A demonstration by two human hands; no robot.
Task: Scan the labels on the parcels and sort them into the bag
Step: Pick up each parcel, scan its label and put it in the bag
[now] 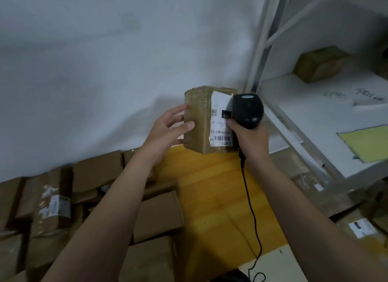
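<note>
The left hand [170,130] holds the parcel [199,122] by its left edge, with the thumb laid across the front face and the fingers spread along the side. The right hand [249,139] is curled tight round the grip of a black scanner [247,109], whose head sits against the right edge of the parcel, over part of the white label [220,124]. The label shows a barcode and a small square code (the print is too small to read).

The parcel is brown, wrapped in tape, and held upright in the air in front of a white wall [105,61]. A black cable [251,202] hangs from the scanner down over a yellow surface [210,208]. Cardboard boxes [157,216] are piled to the left of it, some with labels. To the right stands a white shelf [310,118] carrying a taped box [321,63] and a yellow sheet [365,143].
</note>
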